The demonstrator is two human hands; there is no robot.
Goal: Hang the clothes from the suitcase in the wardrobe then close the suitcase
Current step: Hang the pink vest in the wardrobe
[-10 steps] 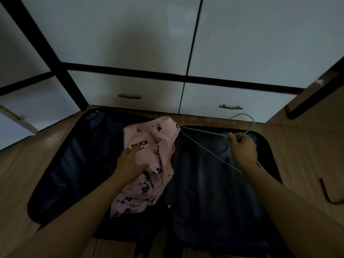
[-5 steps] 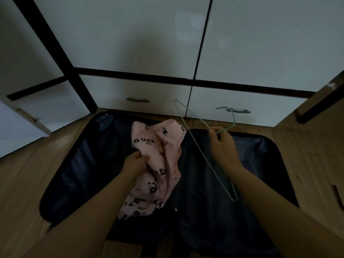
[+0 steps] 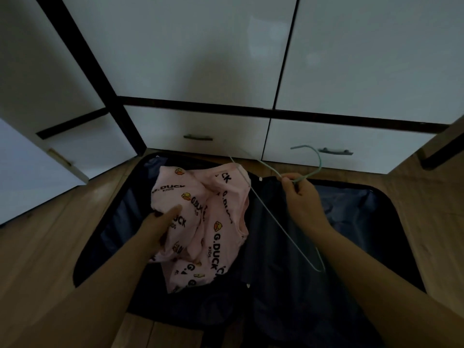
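Holding a pink garment (image 3: 200,222) in our left hand (image 3: 160,222) and a wire hanger (image 3: 283,202) in our right hand (image 3: 301,197) over the open suitcase (image 3: 351,247), we must next thread it.

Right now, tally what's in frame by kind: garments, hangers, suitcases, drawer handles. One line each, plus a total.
Pink duck-print garment, gripped by the left hand: 1
Pale green wire hanger, pinched by the right hand: 1
Open dark fabric-lined suitcase: 1
Metal drawer handles: 2
Total: 5
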